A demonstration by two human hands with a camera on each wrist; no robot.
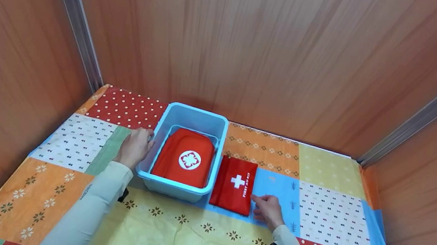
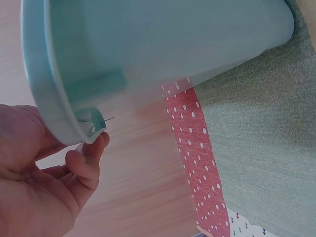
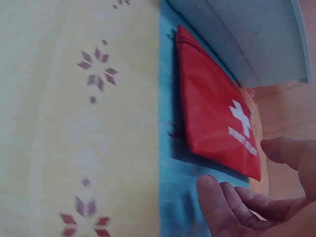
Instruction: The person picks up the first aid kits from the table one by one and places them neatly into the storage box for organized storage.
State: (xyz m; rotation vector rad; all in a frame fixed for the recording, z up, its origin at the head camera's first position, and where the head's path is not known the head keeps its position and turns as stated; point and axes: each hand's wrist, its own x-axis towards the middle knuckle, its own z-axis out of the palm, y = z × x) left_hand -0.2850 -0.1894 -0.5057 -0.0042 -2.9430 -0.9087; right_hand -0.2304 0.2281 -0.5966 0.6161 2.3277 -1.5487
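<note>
A light blue plastic bin stands on the patterned cloth. My left hand grips its left rim, the fingertips curled under the lip in the left wrist view. Inside the bin lies a red first aid bag with a round white emblem. To the right of the bin, a flat red first aid pouch with a white cross and lettering lies on the cloth. My right hand is at the pouch's right edge, thumb and fingers apart and nothing held between them in the right wrist view.
A patchwork-patterned cloth covers the table. Wood-grain panels rise behind it and on both sides, with grey metal strips at the corners. The bin stands close to the back panel.
</note>
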